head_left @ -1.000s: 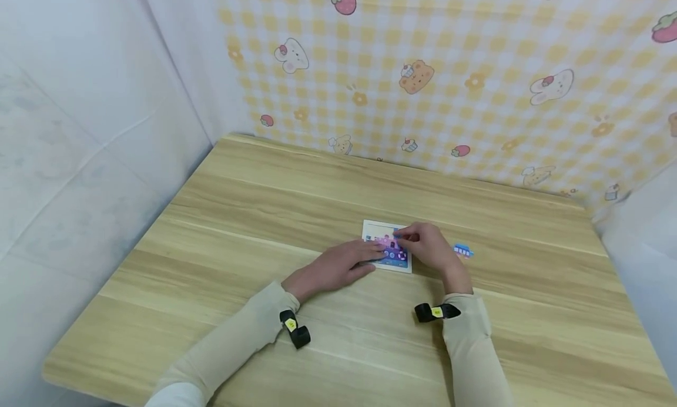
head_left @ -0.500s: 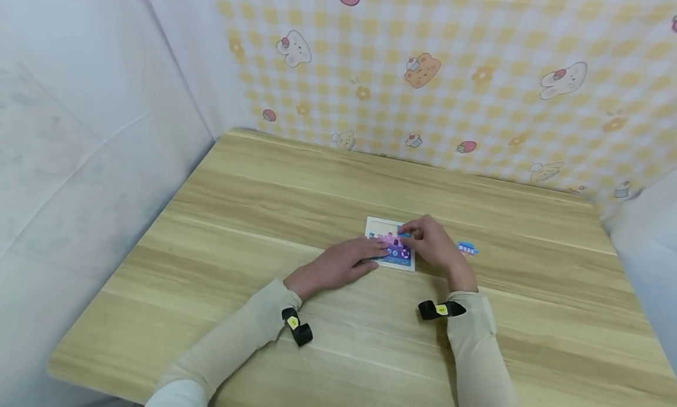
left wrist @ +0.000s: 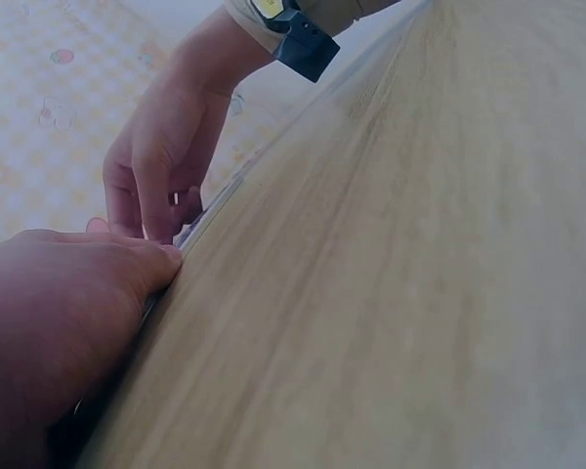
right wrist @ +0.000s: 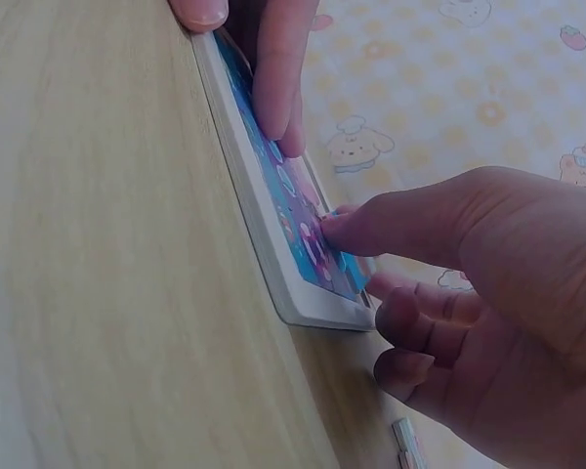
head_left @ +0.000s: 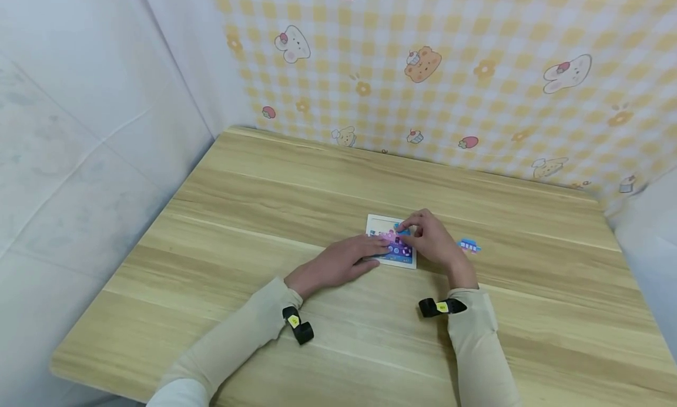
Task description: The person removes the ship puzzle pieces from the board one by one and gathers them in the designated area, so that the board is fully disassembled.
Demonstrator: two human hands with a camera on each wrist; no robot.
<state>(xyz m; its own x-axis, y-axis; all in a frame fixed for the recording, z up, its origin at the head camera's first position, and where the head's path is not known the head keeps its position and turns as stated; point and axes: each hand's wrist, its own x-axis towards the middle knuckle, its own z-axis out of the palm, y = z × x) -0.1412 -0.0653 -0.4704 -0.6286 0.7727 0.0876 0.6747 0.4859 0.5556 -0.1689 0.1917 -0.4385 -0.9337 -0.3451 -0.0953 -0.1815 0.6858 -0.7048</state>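
Note:
A small picture jigsaw in a white-rimmed tray (head_left: 401, 266) lies flat on the wooden table, with a pink and purple vehicle-like picture over blue. My left hand (head_left: 341, 259) rests across its left part, fingers extended over the pieces and the thumb by the near edge. At the upper right of the tray, my right hand (head_left: 438, 244) pinches a blue jigsaw piece (right wrist: 357, 272) between thumb and forefinger. In the right wrist view its thumb (right wrist: 400, 220) touches the picture surface, and the other fingers are curled. Whether this piece lies flat is hard to tell. Pale tray floor shows at the upper left.
One loose blue and purple piece (head_left: 469, 246) lies on the table (head_left: 296, 195) right of the tray, beyond my right hand. A yellow checked cloth (head_left: 476, 101) hangs behind the table, and white cloth (head_left: 95, 131) hangs at the left.
My right forefinger and thumb have spread slightly apart at the blue piece, near the tray's upper right. The left hand stays on the jigsaw. The head view has shifted a little.

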